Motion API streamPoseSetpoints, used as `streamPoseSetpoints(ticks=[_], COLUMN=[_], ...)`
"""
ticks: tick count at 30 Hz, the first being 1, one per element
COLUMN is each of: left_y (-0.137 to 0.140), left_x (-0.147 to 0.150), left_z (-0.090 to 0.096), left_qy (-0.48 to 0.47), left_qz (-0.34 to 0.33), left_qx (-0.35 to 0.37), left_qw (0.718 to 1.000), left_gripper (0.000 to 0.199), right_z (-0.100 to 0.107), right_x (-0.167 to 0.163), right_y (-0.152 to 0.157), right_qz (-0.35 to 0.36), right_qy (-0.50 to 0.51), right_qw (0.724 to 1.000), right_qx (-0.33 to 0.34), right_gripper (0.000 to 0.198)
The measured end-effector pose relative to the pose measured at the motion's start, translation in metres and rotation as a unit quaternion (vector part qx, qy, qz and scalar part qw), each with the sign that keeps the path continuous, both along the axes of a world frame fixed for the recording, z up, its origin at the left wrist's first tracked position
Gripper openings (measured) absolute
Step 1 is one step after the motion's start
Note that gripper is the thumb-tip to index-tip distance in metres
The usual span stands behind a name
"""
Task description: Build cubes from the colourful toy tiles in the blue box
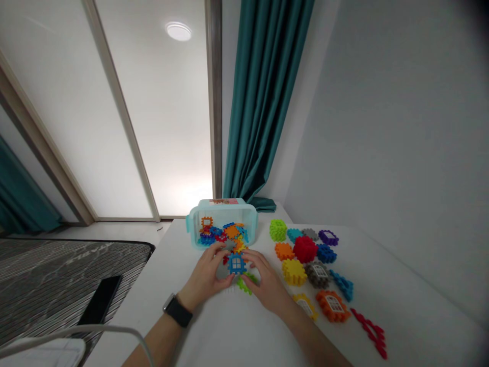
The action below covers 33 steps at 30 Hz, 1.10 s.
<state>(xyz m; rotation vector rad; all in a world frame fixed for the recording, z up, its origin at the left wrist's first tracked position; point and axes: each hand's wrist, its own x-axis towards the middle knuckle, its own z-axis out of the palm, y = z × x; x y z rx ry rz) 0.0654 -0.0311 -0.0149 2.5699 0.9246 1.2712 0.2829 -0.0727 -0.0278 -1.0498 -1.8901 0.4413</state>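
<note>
A blue toothed building piece with a white window (237, 264) is between my two hands, in front of the tipped box. My left hand (206, 272) is curled at its left side, with the thumb at its lower corner and the fingers beside a grey piece (229, 244). From the right, my right hand (269, 285) pinches the blue piece between thumb and index finger. Below it a lime green piece (244, 286) lies partly hidden by the right thumb. Orange and yellow pieces (240, 246) lie just behind the fingers.
A pale turquoise plastic box (252, 211) lies on its side, opening toward me, with mixed pieces inside. On the right of the white table (217, 336) stand sorted stacks, including a red stack (305, 249), a yellow stack (294, 272) and red linked pieces (370, 331).
</note>
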Motion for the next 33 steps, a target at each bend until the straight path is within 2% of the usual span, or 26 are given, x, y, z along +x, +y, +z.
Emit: streamPoseSetpoints(ticks=[4, 11, 21, 28, 33], left_y=[-0.0005, -0.0025, -0.0005, 0.0007, 0.0006], left_x=[0.0007, -0.0007, 0.0010, 0.0010, 0.0009], left_z=[0.0013, 0.0064, 0.0042, 0.0049, 0.0060], left_qy=[0.006, 0.008, -0.024, -0.038, -0.049], left_qz=[-0.003, -0.004, -0.011, -0.007, -0.009], left_qx=[-0.001, 0.001, -0.025, -0.033, -0.028], left_qw=[1.000, 1.000, 0.999, 0.999, 0.998], left_gripper=[0.051, 0.052, 0.048, 0.049, 0.048], right_z=[-0.0008, 0.0043, 0.0055, 0.0077, 0.0052], right_x=[-0.0007, -0.0013, -0.0045, -0.0034, -0.0029], right_y=[0.0008, -0.0002, -0.0015, -0.0001, 0.0026], right_qz=[-0.010, -0.024, -0.032, -0.033, -0.039], right_qy=[-0.016, -0.034, -0.015, -0.023, -0.015], right_qw=[1.000, 0.997, 0.998, 0.993, 0.992], right_qx=[0.019, 0.064, 0.061, 0.113, 0.123], right_gripper=[0.056, 0.053, 0.057, 0.034, 0.032])
